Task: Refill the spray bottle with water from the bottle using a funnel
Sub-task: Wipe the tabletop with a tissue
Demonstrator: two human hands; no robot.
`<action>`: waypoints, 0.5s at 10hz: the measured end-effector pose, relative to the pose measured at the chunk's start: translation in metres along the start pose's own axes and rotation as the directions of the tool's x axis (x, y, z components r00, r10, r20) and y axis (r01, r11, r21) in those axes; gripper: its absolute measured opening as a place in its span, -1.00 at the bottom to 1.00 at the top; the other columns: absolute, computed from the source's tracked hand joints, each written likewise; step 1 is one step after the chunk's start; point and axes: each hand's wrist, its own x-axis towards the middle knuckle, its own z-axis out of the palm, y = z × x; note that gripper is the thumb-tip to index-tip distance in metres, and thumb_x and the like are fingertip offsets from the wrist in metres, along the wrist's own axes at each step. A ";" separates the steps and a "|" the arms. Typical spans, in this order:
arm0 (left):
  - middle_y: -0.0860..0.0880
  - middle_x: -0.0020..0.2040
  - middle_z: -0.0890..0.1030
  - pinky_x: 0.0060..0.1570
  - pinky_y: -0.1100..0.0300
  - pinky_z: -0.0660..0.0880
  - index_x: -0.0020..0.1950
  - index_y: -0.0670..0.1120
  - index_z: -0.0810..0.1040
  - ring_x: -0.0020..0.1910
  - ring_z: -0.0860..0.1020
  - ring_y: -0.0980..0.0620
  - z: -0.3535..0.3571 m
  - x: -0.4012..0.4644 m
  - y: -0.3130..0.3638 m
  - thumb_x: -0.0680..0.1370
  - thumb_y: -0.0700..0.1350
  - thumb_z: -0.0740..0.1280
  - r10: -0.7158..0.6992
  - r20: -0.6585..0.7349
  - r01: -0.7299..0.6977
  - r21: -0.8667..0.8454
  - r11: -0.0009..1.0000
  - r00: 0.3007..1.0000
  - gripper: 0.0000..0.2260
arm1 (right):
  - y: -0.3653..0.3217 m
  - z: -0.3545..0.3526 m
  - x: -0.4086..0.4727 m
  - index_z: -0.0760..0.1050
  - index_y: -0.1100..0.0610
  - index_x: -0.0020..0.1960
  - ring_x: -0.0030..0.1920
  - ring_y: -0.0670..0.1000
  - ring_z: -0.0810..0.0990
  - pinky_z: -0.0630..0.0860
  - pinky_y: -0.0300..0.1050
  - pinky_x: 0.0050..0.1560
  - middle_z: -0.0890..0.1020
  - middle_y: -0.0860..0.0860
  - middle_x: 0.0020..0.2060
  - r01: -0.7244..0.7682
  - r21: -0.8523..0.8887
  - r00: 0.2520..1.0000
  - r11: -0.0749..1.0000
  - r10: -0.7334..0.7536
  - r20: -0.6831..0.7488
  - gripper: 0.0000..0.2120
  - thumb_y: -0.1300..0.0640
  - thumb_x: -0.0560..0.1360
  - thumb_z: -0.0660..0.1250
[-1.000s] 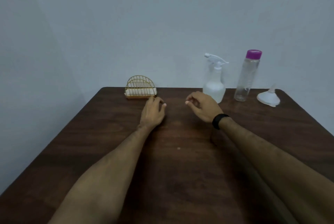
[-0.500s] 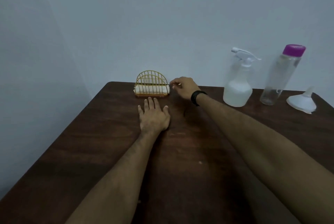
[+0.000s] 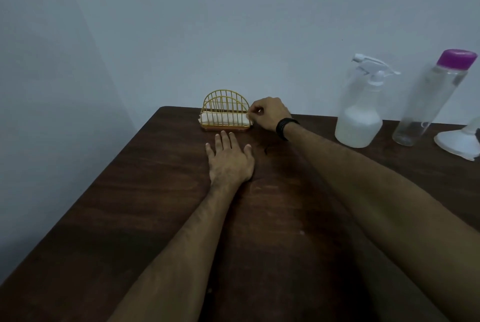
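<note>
A white spray bottle (image 3: 359,119) with its trigger head on stands at the back right of the table. Right of it stands a clear water bottle (image 3: 428,98) with a purple cap. A white funnel (image 3: 459,140) lies mouth-down at the right edge of view, partly cut off. My left hand (image 3: 230,159) rests flat on the table, fingers spread, holding nothing. My right hand (image 3: 267,114) has reached across to the right end of a gold wire napkin holder (image 3: 224,110), fingertips pinched at the white napkins inside.
The dark wooden table (image 3: 145,205) stands against a pale wall, its left edge running diagonally. My right wrist wears a black band (image 3: 284,127). A small dark mark (image 3: 267,150) lies on the wood near my left hand.
My right hand moved left from near the spray bottle to the napkin holder and pinched at the napkins. My left hand flattened on the table. The view shifted left.
</note>
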 end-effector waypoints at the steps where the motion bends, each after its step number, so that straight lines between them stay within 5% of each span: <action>1: -0.18 0.65 -0.01 0.56 -0.20 -0.16 0.64 -0.20 -0.01 0.63 -0.07 -0.14 -0.001 -0.001 0.001 0.68 0.16 -0.10 -0.011 0.005 0.011 -0.003 1.000 1.000 -0.37 | -0.003 0.002 0.001 0.66 0.11 -0.04 -0.05 -0.03 0.56 0.40 -0.16 -0.09 0.68 0.01 0.01 0.071 -0.048 0.997 0.996 -0.070 0.026 -0.88 0.10 0.56 0.38; 3: -0.18 0.65 -0.01 0.56 -0.19 -0.16 0.64 -0.19 0.00 0.63 -0.07 -0.13 -0.005 -0.001 0.002 0.68 0.17 -0.10 -0.017 0.023 0.017 -0.010 1.000 1.000 -0.37 | -0.003 0.001 0.006 0.50 0.09 -0.05 0.00 0.01 0.45 0.40 -0.12 0.00 0.54 0.01 -0.01 0.115 -0.046 0.986 0.992 -0.120 -0.120 -0.86 0.17 0.63 0.20; 5: -0.18 0.65 0.00 0.56 -0.19 -0.15 0.64 -0.19 0.01 0.63 -0.06 -0.14 -0.006 -0.002 0.001 0.68 0.17 -0.10 -0.014 0.022 0.014 -0.022 1.000 1.000 -0.37 | -0.002 -0.020 0.005 0.47 0.17 -0.03 -0.03 0.00 0.44 0.38 -0.15 -0.04 0.51 0.01 -0.07 0.047 0.246 0.965 0.968 0.019 -0.261 -0.87 0.24 0.64 0.16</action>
